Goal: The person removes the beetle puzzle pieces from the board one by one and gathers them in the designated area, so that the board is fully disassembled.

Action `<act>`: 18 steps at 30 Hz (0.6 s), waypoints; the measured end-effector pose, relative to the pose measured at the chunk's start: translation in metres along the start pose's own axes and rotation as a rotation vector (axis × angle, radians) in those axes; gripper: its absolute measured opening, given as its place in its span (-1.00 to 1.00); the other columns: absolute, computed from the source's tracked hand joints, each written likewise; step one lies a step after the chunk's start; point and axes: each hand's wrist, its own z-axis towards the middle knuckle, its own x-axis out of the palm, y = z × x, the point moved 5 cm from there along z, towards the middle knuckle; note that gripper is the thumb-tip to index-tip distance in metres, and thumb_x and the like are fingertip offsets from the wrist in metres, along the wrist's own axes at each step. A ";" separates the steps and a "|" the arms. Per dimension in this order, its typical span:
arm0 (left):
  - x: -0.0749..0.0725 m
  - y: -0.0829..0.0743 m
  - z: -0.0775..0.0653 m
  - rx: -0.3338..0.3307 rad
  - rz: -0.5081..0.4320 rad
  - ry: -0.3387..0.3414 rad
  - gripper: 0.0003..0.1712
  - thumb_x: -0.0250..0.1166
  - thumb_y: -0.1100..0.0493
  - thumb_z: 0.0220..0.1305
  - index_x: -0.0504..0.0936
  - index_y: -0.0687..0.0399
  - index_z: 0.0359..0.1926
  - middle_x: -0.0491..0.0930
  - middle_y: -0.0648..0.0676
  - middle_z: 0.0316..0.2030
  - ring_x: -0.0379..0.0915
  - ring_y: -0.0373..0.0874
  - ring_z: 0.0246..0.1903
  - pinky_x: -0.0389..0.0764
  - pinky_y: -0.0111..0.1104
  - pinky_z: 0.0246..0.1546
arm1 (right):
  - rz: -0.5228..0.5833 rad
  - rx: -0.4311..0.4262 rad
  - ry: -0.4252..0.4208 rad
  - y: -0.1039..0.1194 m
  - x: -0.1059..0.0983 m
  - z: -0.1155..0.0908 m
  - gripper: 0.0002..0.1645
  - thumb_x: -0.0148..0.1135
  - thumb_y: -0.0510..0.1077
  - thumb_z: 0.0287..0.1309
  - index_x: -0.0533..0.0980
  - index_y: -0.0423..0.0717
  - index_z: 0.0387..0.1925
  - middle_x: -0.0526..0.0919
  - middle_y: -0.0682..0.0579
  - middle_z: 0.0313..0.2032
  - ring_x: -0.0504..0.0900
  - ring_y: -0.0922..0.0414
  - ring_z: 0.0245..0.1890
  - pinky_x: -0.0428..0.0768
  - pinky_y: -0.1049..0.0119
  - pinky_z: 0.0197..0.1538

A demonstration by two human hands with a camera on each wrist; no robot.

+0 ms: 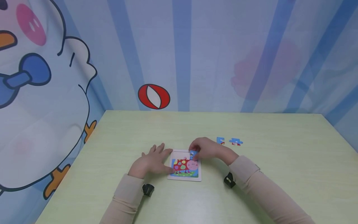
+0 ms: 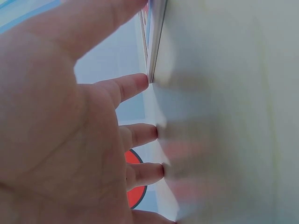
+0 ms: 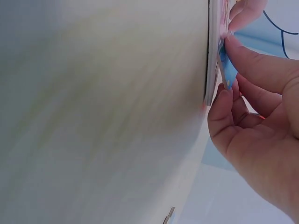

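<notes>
A white-bordered jigsaw board [image 1: 181, 179] lies flat on the table, its lower part filled with a picture of a pink-faced, red-spotted creature on grass. Between thumb and fingers, my right hand [image 1: 206, 148] pinches a blue puzzle piece [image 3: 227, 69] over the board's upper right corner. In the right wrist view the piece is tilted, with its lower edge at the board. My left hand [image 1: 153, 162] spreads at the board's left side, thumb on the picture's edge and index fingertip at the upper left corner. The other left fingertips [image 2: 148, 173] rest on the table.
Two loose puzzle pieces, one blue corner-like piece [image 1: 220, 140] and one with tabs [image 1: 236, 142], lie on the table [image 1: 134, 130] behind the right hand. A printed curtain [image 1: 207, 56] hangs along the table's back edge. Each wrist carries a small black device.
</notes>
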 end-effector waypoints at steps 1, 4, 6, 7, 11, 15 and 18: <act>0.000 0.000 0.000 0.000 0.001 -0.001 -0.06 0.34 -0.22 0.11 0.20 -0.10 0.45 -0.08 0.20 0.50 -0.26 0.33 0.45 -0.08 0.43 0.22 | -0.003 0.001 -0.001 0.000 0.000 0.000 -0.71 0.43 -0.22 0.04 0.60 -0.10 -0.15 0.57 0.10 -0.29 0.47 0.14 -0.24 0.54 0.28 -0.05; 0.000 0.000 0.000 0.001 0.002 -0.001 -0.06 0.34 -0.22 0.11 0.20 -0.09 0.45 -0.08 0.20 0.50 -0.26 0.34 0.45 -0.08 0.44 0.21 | 0.006 -0.004 0.005 -0.001 0.000 -0.001 -0.72 0.43 -0.22 0.04 0.60 -0.07 -0.16 0.57 0.10 -0.29 0.47 0.13 -0.24 0.54 0.27 -0.05; 0.000 -0.001 -0.001 -0.001 0.003 -0.001 -0.06 0.34 -0.22 0.11 0.20 -0.09 0.45 -0.08 0.20 0.50 -0.27 0.34 0.45 -0.08 0.44 0.21 | 0.013 -0.007 0.010 -0.001 0.000 -0.001 -0.73 0.42 -0.22 0.06 0.60 -0.05 -0.16 0.56 0.10 -0.29 0.46 0.13 -0.23 0.53 0.27 -0.06; 0.000 -0.001 -0.001 -0.002 0.002 -0.002 -0.06 0.34 -0.22 0.11 0.20 -0.09 0.45 -0.08 0.20 0.50 -0.26 0.34 0.45 -0.08 0.44 0.21 | 0.019 -0.008 0.012 -0.001 0.001 -0.001 -0.74 0.41 -0.22 0.06 0.59 -0.03 -0.17 0.56 0.11 -0.29 0.46 0.13 -0.23 0.52 0.27 -0.06; -0.001 -0.002 -0.001 -0.003 0.003 0.001 -0.06 0.34 -0.22 0.11 0.20 -0.09 0.45 -0.08 0.20 0.50 -0.26 0.33 0.45 -0.07 0.44 0.21 | 0.041 -0.019 0.019 -0.002 0.001 -0.003 -0.76 0.37 -0.23 0.11 0.58 0.00 -0.16 0.54 0.10 -0.29 0.44 0.12 -0.23 0.50 0.27 -0.09; 0.000 -0.002 -0.001 -0.006 0.011 0.004 -0.06 0.34 -0.22 0.11 0.19 -0.10 0.45 -0.08 0.19 0.50 -0.26 0.33 0.45 -0.07 0.43 0.22 | 0.051 -0.037 0.022 -0.002 0.000 -0.005 -0.79 0.28 -0.25 0.18 0.59 0.03 -0.14 0.54 0.09 -0.28 0.44 0.11 -0.21 0.49 0.26 -0.10; 0.000 -0.001 0.000 -0.008 0.015 0.006 -0.05 0.34 -0.22 0.11 0.19 -0.10 0.45 -0.08 0.19 0.50 -0.26 0.33 0.45 -0.06 0.43 0.22 | 0.054 -0.042 0.022 -0.002 -0.001 -0.006 -0.79 0.21 -0.25 0.24 0.60 0.05 -0.12 0.54 0.08 -0.26 0.44 0.11 -0.20 0.49 0.26 -0.08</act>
